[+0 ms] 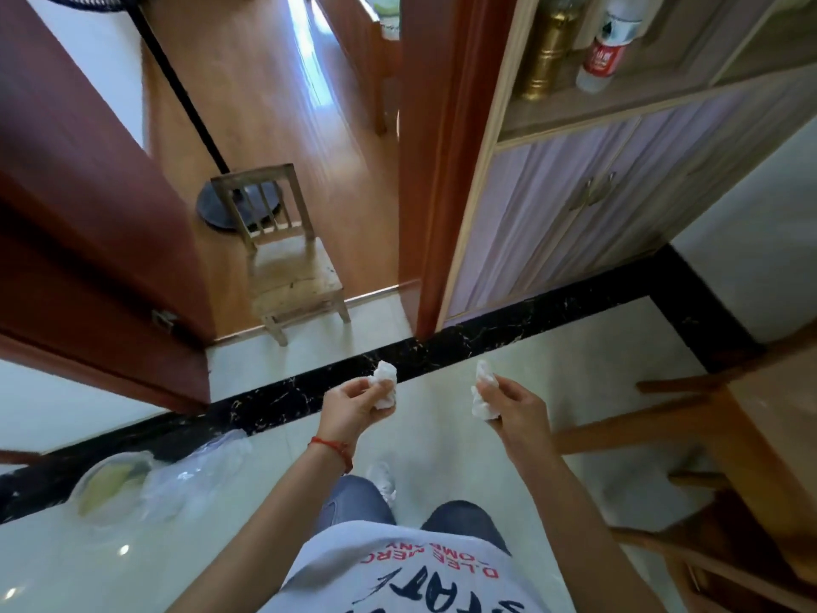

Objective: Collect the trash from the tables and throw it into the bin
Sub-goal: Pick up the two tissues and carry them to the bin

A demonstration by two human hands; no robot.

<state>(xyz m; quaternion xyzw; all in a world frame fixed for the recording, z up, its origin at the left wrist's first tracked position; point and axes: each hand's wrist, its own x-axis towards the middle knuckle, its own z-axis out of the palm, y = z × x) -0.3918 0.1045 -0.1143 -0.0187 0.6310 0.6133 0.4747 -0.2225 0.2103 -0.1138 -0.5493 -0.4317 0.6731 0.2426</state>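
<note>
My left hand (353, 402) is closed around a crumpled white tissue (385, 384), held out in front of my body above the tiled floor. A second crumpled white tissue (482, 398) is pinched in my right hand (515, 411), at about the same height and a little to the right. Both hands hang over the pale floor near a black marble strip (442, 347). A bin with a clear plastic liner (124, 484) stands on the floor at the lower left, well left of my left hand.
A small wooden chair (292, 276) stands in the open doorway ahead, with a fan base behind it. A red-brown door (88, 214) is open on the left. A cabinet (574, 205) with bottles fills the right, and wooden furniture (729, 457) sits at the lower right.
</note>
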